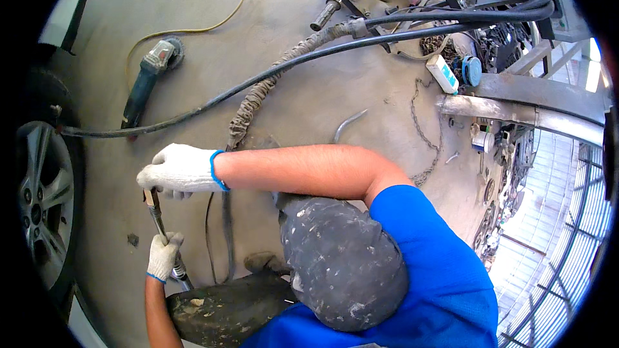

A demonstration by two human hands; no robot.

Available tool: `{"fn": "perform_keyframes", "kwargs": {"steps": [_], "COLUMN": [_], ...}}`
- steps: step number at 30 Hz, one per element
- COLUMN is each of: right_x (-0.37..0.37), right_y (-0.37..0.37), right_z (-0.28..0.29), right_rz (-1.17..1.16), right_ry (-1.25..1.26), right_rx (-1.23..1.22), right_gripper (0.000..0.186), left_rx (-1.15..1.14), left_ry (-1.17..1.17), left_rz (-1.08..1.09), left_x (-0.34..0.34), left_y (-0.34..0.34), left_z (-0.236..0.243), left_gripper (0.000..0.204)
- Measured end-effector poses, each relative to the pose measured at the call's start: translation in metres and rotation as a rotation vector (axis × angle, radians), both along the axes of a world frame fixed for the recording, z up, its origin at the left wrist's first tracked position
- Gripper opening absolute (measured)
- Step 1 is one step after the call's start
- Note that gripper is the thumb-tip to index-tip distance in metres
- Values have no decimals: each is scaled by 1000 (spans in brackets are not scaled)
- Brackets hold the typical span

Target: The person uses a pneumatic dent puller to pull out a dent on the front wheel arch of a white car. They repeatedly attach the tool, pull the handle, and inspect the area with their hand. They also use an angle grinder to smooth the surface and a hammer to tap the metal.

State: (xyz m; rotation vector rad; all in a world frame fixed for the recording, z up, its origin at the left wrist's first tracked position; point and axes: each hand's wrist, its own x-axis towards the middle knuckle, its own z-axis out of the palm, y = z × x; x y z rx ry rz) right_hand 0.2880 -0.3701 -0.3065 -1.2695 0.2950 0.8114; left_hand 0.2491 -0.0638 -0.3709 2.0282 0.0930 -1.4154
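Note:
My gloved left hand [164, 258] is closed round a long metal rod tool [159, 218], which stands tilted beside my bent leg. The tool's lower part below that hand is shiny and ridged. At its upper end sits a brownish flat piece [151, 197]. My right hand [177, 169], in a white glove with a blue cuff, reaches across from the right and its fingers close on that end. The fingertips are partly hidden. A car wheel [48, 187] stands left of both hands.
A teal angle grinder [147, 84] lies on the floor beyond my hands, with a yellow cord [187, 29]. A thick black cable [271, 69] and a cloth-wrapped hose [258, 93] cross the floor. A chain [422, 129], a white bottle [443, 75] and metal parts lie at right.

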Motion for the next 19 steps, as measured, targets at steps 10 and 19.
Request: {"fn": "perform_keyframes", "kwargs": {"steps": [10,19], "right_x": [-10,-9], "right_y": [-17,-30], "right_z": [-20,-20], "right_rz": [-49,-7], "right_ry": [0,57], "right_rx": [-46,-48], "right_gripper": [52,55], "left_rx": [-13,24], "left_ry": [46,60], "left_rz": [-64,-97], "left_x": [5,6], "left_y": [-14,-10], "left_z": [-15,-33], "left_gripper": [33,34]}}
